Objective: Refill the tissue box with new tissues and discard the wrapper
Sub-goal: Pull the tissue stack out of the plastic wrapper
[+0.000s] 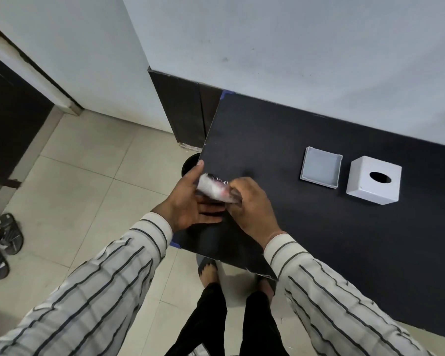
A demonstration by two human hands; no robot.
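A wrapped tissue pack (216, 188), whitish with dark print, is held over the left edge of the black table (293, 227). My left hand (190, 201) cups it from below and from the left. My right hand (252, 204) grips its right end from above. The white tissue box cover (373, 183), a cube with an oval slot on top, stands at the table's right. Its shallow grey-white base tray (321, 171) lies just left of the cover, with nothing in it.
A dark round bin (189, 164) shows on the floor behind the table's left edge, mostly hidden. Dark sandals (3, 245) lie at the far left on the tiled floor. A white wall runs behind the table. My legs and feet stand at the table's front corner.
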